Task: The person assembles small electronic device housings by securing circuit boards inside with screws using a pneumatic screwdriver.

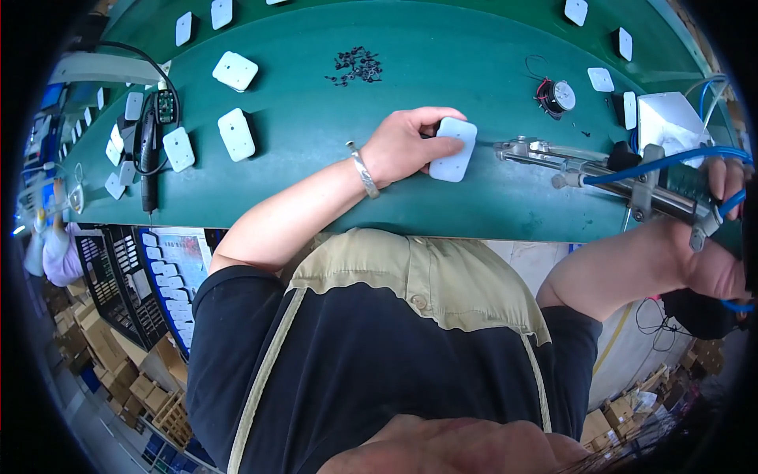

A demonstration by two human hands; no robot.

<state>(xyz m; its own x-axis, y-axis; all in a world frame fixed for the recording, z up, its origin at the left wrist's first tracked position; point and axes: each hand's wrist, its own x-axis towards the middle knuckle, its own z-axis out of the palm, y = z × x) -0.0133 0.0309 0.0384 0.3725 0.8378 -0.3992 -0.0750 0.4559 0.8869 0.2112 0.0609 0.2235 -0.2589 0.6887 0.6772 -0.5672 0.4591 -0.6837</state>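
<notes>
In my left hand (407,146) is a white, rounded rectangular case (453,162) with small holes in its face, held upright just above the green bench (316,174). My thumb lies across the white face, and the other fingers are behind it. To its right, a metal pneumatic cylinder fixture (584,162) points toward the case without touching it. At the far right rim, my right hand (720,180) is beyond the fixture, partly covered by blue air tubing (671,162). Its fingers look curled, but whatever they hold is hidden.
A pile of small black screws (358,65) lies at the back middle. Several similar cases (236,134) stand at left. A black electric screwdriver (148,154) and a green circuit board (165,106) are farther left. A round speaker (562,96) with red wire sits near a white box (671,118).
</notes>
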